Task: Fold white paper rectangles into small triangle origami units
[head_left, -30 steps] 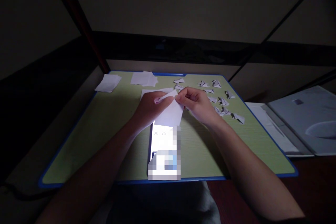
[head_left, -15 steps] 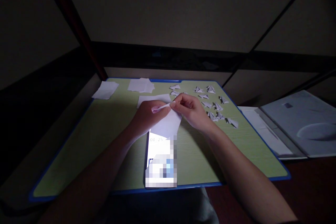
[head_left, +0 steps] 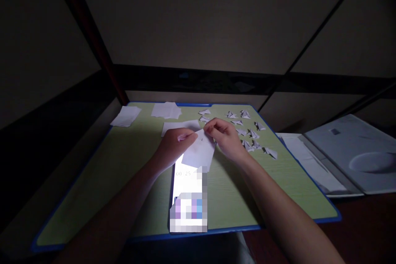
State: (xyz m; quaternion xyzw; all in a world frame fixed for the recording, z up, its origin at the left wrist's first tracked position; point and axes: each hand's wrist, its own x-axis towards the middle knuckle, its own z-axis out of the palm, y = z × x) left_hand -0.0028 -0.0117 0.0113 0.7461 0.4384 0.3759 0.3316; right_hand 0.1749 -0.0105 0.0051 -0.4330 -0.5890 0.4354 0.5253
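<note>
Between my two hands hangs a white sheet of paper, held by its upper edge above the table. My left hand pinches it at the upper left with the thumb on top. The fingers of my right hand are closed on its upper right corner. Below the paper lies a lit phone, its screen partly covered by the sheet and partly blurred; a timer reading shows on it. Just behind my left hand another white sheet lies flat, partly hidden by the hand.
Several small folded paper pieces are spread over the right rear of the green table. Two stacks of white paper, one at the left corner and one nearby, lie at the back. An open grey box stands to the right.
The paper's upper edge, seen folded over before, now shows a flatter face toward me. My hands keep their grip. The whole view has shifted, so the table appears slightly lower.
</note>
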